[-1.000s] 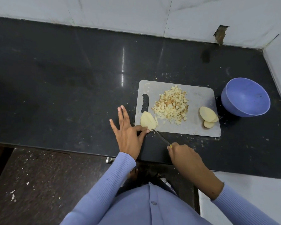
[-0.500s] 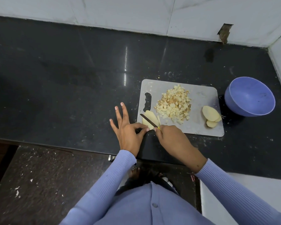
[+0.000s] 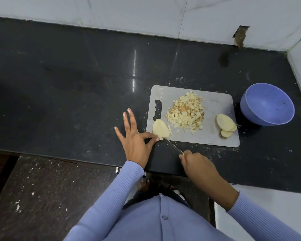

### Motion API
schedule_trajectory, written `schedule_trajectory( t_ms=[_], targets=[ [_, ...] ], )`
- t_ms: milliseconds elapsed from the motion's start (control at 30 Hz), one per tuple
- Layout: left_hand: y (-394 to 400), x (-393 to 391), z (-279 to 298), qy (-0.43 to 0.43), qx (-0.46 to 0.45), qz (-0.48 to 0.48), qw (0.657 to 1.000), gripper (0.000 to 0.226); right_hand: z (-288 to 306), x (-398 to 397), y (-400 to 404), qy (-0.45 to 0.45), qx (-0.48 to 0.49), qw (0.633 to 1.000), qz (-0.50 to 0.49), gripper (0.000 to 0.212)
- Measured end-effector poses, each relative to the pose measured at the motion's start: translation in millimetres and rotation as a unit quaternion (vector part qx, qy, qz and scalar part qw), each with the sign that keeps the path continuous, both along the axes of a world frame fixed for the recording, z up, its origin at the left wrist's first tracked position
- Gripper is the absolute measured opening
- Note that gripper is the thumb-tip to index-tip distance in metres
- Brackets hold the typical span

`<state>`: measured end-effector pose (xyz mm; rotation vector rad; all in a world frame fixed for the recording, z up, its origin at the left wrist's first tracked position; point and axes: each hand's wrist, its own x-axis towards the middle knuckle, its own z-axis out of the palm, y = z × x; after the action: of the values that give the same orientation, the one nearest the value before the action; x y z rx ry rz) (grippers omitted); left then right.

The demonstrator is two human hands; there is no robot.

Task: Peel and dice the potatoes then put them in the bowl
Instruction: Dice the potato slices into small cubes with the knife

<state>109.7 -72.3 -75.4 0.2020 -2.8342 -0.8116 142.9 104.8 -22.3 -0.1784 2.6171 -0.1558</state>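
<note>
At the board's (image 3: 214, 108) lower left corner, mid-frame, the left hand (image 3: 135, 141) pinches a stack of potato slices (image 3: 160, 130) with thumb and forefinger, the other fingers spread over the counter (image 3: 76, 84). The right hand (image 3: 196, 162) grips a knife (image 3: 173, 145), its tip at the slices. Dice (image 3: 186, 113) are heaped mid-board; more slices (image 3: 226, 124) lie at its lower right. The bowl (image 3: 268, 104) stands just right.

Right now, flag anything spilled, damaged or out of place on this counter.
Potato crumbs lie scattered on the counter around the cutting board. The wall tile has a broken hole. The bowl sits tilted.
</note>
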Motion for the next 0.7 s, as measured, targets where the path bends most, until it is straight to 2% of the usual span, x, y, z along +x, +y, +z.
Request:
schedule_trajectory(
  t_ms=[133,300,433,700],
  targets=[
    [-1,-1,-1,0.003,0.036,-0.006,0.999,0.005,12,-4,10,-0.019,-0.042,0.999,-0.014,0.035],
    [1,1,0,0.003,0.105,0.020,0.994,0.011,20,-19,-5,0.026,-0.097,0.995,-0.018,0.039],
    [-1,-1,5,-0.010,0.118,0.050,0.992,0.013,15,-30,-23,0.031,-0.099,0.995,-0.001,0.034],
    [-2,-5,5,-0.030,0.106,0.047,0.993,0.012,6,-34,-26,0.014,-0.091,0.996,0.005,0.034]
  ],
)
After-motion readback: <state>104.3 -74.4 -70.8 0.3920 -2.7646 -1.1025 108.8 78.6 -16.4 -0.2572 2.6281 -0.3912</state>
